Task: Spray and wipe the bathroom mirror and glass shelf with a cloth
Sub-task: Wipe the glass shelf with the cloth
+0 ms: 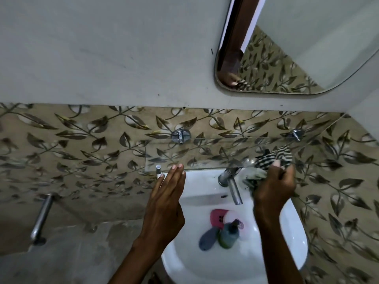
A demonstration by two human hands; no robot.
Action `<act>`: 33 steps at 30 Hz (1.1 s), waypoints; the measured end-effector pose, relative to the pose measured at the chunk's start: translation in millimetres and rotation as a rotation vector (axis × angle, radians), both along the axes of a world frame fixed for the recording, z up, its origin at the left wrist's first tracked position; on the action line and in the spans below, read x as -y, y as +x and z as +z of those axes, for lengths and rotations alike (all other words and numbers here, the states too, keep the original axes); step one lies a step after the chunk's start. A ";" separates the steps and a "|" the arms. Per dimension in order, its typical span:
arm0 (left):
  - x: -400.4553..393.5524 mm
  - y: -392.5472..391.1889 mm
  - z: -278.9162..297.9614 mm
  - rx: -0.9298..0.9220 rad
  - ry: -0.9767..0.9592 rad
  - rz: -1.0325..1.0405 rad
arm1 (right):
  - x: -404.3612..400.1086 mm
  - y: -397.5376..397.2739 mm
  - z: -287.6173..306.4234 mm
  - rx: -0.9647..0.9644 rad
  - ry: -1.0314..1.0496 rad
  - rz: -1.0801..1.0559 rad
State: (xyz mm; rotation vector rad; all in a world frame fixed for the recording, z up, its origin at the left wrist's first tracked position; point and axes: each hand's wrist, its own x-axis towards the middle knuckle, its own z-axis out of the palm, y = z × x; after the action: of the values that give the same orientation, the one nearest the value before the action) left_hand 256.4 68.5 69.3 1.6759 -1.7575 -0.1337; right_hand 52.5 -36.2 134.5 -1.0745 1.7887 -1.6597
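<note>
Two hands up at the glass shelf (205, 154), fixed to the leaf-patterned wall tiles (82, 140) on two chrome brackets. Left hand (166, 203) flat, fingers straight and pressed together, tips touching the shelf's front edge near its left end, holding nothing. Right hand (273, 186) curled round a striped cloth (272, 157), bunched against the right part of the shelf, some of the cloth on top of the glass and some hanging under it. Directly below, a white sink (295, 238) with a chrome tap (231, 181) just left of the cloth. In the basin, a pink soap case (218, 218), a grey oval thing (208, 238) and a green pump bottle (228, 235), close together. Up and to the right, a mirror (307, 44) on the plain wall. Far left, low down, a chrome bar (42, 218).
</note>
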 end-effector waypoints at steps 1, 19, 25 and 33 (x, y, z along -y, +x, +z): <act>-0.6 -0.2 0.3 -0.004 -0.008 0.002 | 6.7 -7.1 -3.7 -0.178 -0.017 -0.009; -14.8 44.8 30.5 -0.350 -0.181 0.431 | 19.4 129.0 -20.9 -0.912 -0.091 1.016; -10.6 45.5 15.6 -0.369 -0.024 0.366 | -5.6 131.1 -12.9 -1.165 -0.109 0.988; -15.8 38.9 10.5 -0.309 0.044 0.340 | 4.5 141.4 -5.1 -1.401 -0.054 0.807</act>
State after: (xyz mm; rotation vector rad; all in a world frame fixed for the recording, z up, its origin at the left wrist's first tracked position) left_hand 295.3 84.3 79.8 1.8481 -1.2347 -0.2618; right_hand 193.9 -40.7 129.3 -2.8650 1.4210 -0.3315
